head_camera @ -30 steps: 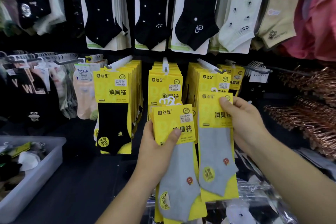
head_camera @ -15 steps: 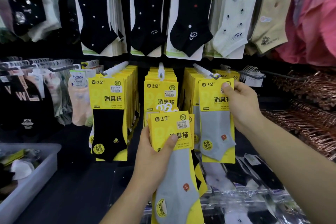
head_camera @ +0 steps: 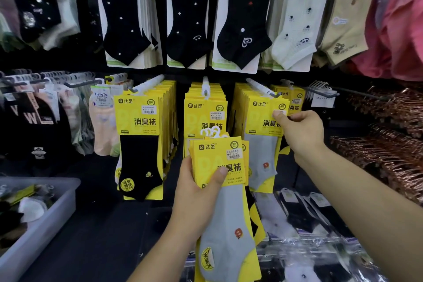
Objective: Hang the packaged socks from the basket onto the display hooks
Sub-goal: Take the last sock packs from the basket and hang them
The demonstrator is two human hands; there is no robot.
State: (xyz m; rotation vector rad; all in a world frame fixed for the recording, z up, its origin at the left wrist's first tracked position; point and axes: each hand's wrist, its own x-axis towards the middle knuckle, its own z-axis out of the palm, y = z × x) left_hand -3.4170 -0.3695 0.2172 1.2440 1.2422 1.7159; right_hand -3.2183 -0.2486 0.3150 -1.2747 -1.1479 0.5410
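Socks in one yellow pack (head_camera: 263, 135) sit pinched at the top corner by the right hand (head_camera: 299, 130), thumb in front, fingers (head_camera: 297, 117) curled behind. The pack is right at the tip of the right hook (head_camera: 263, 89), in front of other yellow packs. I cannot tell if its hole is on the hook yet. Best to slide it straight back, then let go. The left hand (head_camera: 196, 194) grips a stack of spare packs (head_camera: 219, 160) lower down, ready for next. A grey basket (head_camera: 45, 217) waits far left.
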